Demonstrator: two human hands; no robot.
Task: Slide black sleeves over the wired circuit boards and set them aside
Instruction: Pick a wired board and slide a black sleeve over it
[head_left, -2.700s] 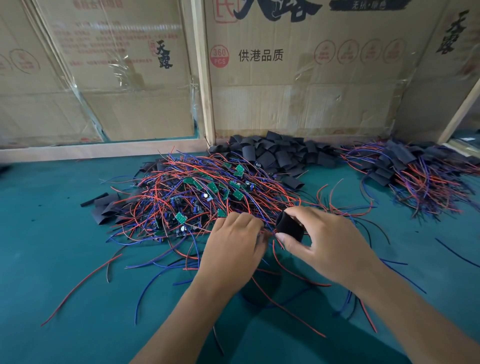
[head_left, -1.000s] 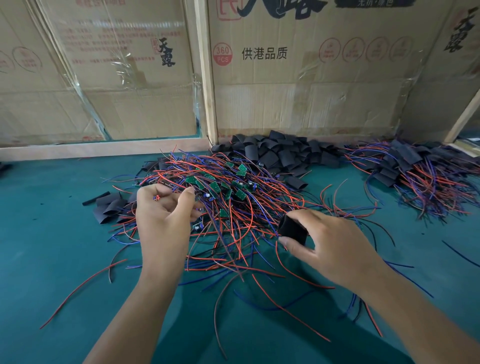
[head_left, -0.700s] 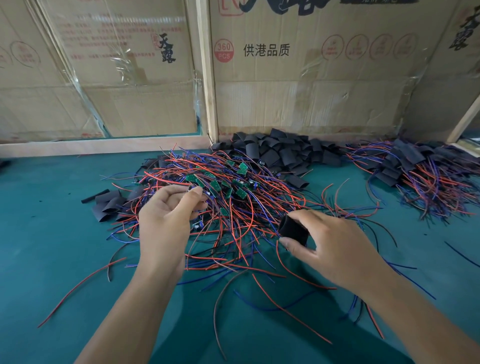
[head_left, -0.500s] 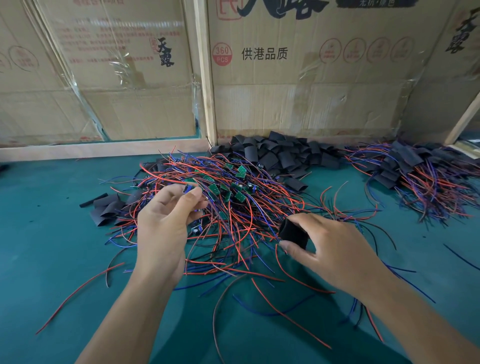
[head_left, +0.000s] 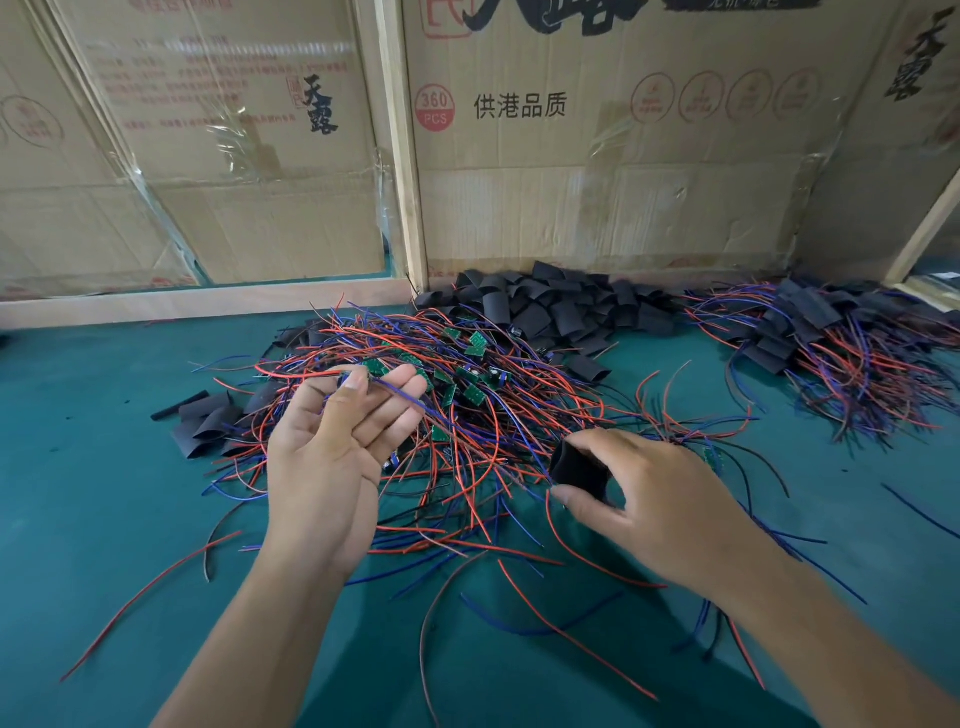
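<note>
head | right hand (head_left: 670, 499) grips black sleeve (head_left: 577, 466) | left hand (head_left: 332, 457) pinches wires (head_left: 405, 397)

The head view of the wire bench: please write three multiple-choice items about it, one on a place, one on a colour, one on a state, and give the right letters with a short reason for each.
1. Where does the pile of sleeved boards lie?
A. far right of the mat
B. near left corner
C. on the cardboard boxes

2. What colour is the mat?
A. grey
B. teal green
C. yellow

3. What is the right hand doing?
A. lying flat and empty
B. pressing on the mat
C. holding a black sleeve

Answers: 1 A, the finished bundles sit at the right beside the loose sleeves. 2 B, the bare surface is teal. 3 C, thumb and fingers curl round the sleeve, while the left hand pinches a blue wire.
</note>
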